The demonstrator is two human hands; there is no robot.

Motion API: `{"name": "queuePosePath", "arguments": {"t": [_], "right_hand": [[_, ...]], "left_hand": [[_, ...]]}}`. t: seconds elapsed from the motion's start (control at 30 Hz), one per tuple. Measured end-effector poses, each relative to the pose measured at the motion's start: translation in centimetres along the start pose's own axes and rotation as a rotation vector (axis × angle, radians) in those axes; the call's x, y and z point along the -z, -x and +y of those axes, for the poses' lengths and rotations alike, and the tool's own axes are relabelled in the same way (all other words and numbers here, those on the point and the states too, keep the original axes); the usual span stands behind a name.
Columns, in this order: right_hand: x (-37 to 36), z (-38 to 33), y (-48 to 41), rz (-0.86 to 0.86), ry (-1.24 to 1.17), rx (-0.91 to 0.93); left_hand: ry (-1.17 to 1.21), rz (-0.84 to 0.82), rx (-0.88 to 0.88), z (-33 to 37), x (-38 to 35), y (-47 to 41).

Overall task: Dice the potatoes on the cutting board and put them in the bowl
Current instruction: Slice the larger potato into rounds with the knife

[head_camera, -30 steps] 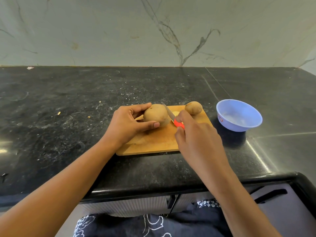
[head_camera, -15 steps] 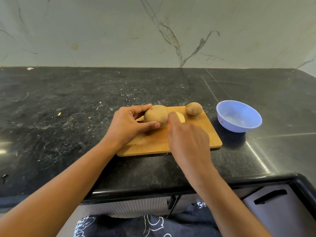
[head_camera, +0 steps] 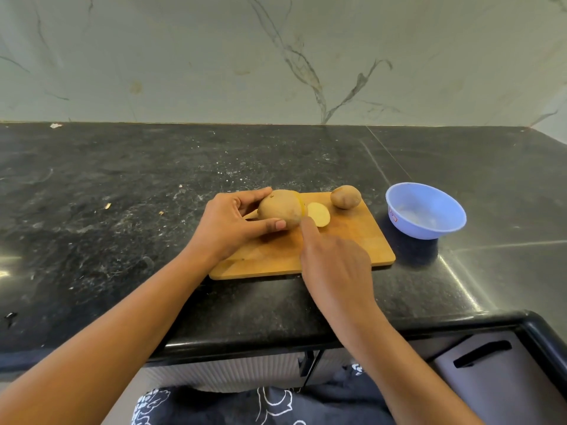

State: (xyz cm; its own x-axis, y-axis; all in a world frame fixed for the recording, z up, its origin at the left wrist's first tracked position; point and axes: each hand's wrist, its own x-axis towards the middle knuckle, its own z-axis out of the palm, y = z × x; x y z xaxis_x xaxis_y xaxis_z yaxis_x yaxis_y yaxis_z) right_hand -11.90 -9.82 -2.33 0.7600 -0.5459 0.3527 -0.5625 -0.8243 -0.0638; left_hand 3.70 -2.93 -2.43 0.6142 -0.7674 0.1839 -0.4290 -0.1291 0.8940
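On the wooden cutting board point(head_camera: 352, 240) my left hand point(head_camera: 227, 225) grips a large brown potato point(head_camera: 277, 208), thumb at the front and fingers over the back. A pale cut slice point(head_camera: 319, 213) lies flat just right of it. My right hand point(head_camera: 334, 262) sits close against the potato's cut end with its index finger stretched forward. It holds the knife, which the hand hides almost entirely. A small whole potato point(head_camera: 345, 196) rests at the board's far right corner. The light blue bowl point(head_camera: 429, 230) stands on the counter right of the board, with no potato in it.
The board lies on a black stone counter point(head_camera: 122, 210) near its front edge. A marble wall point(head_camera: 276, 56) runs along the back. A few small crumbs point(head_camera: 107, 206) lie left of the board. Below the counter are cabinet fronts with a black handle point(head_camera: 481, 352).
The knife came down through the large potato's right end, and a slice now lies flat on the board. My right hand moved left and forward, covering the red handle. My left hand kept its grip.
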Motion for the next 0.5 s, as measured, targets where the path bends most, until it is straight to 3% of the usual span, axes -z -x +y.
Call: {"name": "queuePosePath", "arguments": {"t": [0.33,0.5], "right_hand": [[0.7,0.0,-0.9,-0.089,-0.024,0.020],[1.2,1.3,0.1,-0.073,-0.103,-0.074]], "left_hand": [[0.031,-0.010,0.008,-0.1,0.1,0.1],[0.088,-0.008,0.035,-0.2,0.2,0.1]]}}
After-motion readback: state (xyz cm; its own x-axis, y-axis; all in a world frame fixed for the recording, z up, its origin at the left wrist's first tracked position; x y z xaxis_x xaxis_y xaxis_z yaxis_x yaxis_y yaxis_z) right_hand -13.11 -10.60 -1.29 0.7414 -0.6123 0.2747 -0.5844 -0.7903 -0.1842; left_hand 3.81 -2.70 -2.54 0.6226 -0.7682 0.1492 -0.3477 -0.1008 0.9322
